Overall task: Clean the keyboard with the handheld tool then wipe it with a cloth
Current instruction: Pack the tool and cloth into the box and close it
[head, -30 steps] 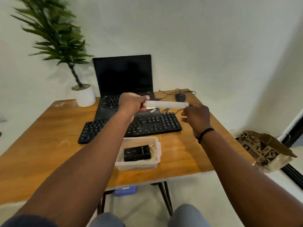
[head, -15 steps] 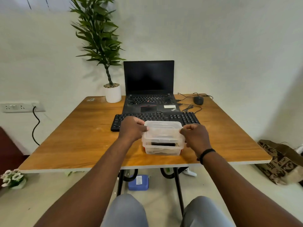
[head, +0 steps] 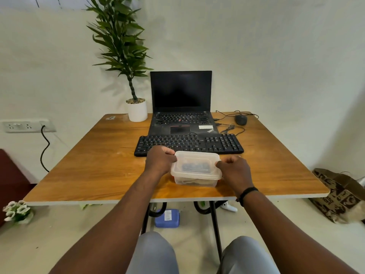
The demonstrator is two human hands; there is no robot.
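A black keyboard [head: 189, 144] lies across the wooden table [head: 94, 171], in front of an open black laptop [head: 181, 107]. Just in front of the keyboard stands a clear plastic container [head: 196, 169] with its lid on; a dark object shows dimly inside. My left hand [head: 160, 160] grips the container's left side at the lid. My right hand [head: 233, 170] holds its right side, fingers curled against the rim. The handheld tool and the cloth cannot be made out clearly.
A potted plant [head: 136, 109] stands at the back left of the table. A black mouse [head: 241, 119] with cables lies at the back right. A paper bag [head: 339, 194] sits on the floor to the right, a blue pouch [head: 167, 218] under the table.
One second ago both hands held the lid up above the open container. The lid is now on the container and both hands rest on its sides. My view has pulled back.
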